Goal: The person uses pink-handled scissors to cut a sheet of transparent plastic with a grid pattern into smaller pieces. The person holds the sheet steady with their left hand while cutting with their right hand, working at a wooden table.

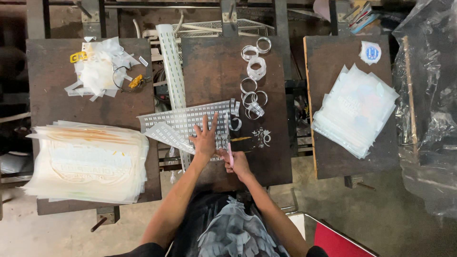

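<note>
On the dark middle board, the left hand is lying flat with its fingers spread open, pressing down on a printed transfer sheet covered in rows of small white marks. The sheet is lying across the board's near left part, and one corner of it is curling over toward the person at the left edge. Just beside that hand, the right hand is gripping a pink-handled cutting tool (scissors or a knife, I cannot tell which), its fingers closed around the handle and its blade pointing away along the sheet's right edge.

Beyond the hands, curled clear strips are lying in loops on the same board, reaching toward its far edge, and a small white cut-out is sitting just right of the sheet. A long perforated white strip is running along the gap between the middle board and the left one.

On the left board, a thick stack of large translucent sheets is resting near the person, and a heap of white offcuts with yellow scraps is lying at the far end. On the right board, a smaller pile of printed films is sitting tilted, with a round white and blue sticker beyond it. Crumpled clear plastic is hanging at the far right.
</note>
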